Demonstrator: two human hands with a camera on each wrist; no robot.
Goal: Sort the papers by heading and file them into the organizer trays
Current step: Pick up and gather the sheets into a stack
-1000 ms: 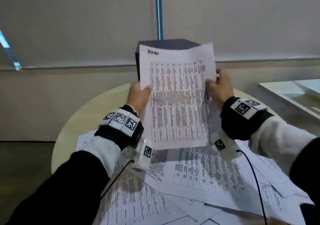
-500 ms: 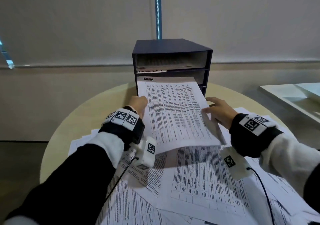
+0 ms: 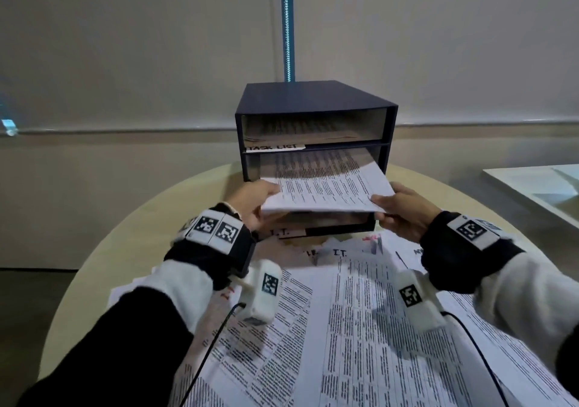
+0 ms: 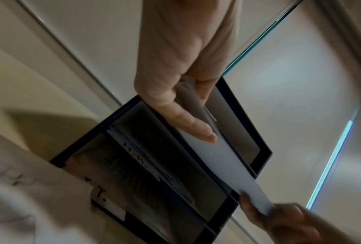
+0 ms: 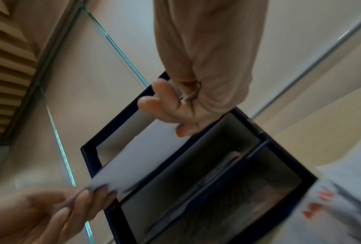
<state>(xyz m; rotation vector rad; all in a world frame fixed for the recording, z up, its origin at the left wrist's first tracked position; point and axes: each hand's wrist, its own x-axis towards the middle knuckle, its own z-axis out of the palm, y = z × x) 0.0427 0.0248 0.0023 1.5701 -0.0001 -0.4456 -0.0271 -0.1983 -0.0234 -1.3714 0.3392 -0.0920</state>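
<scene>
While both hands pinch its near corners, left hand and right hand, the printed sheet sits half inside the middle tray of the dark organizer, frame centre; loose papers cover the tabletop below.

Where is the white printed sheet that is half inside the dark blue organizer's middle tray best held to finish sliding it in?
At its two near corners, from the front, as the left hand and right hand grip it now. The white printed sheet is limp and its far half is already inside the dark blue organizer, so only the near edge is free.
</scene>
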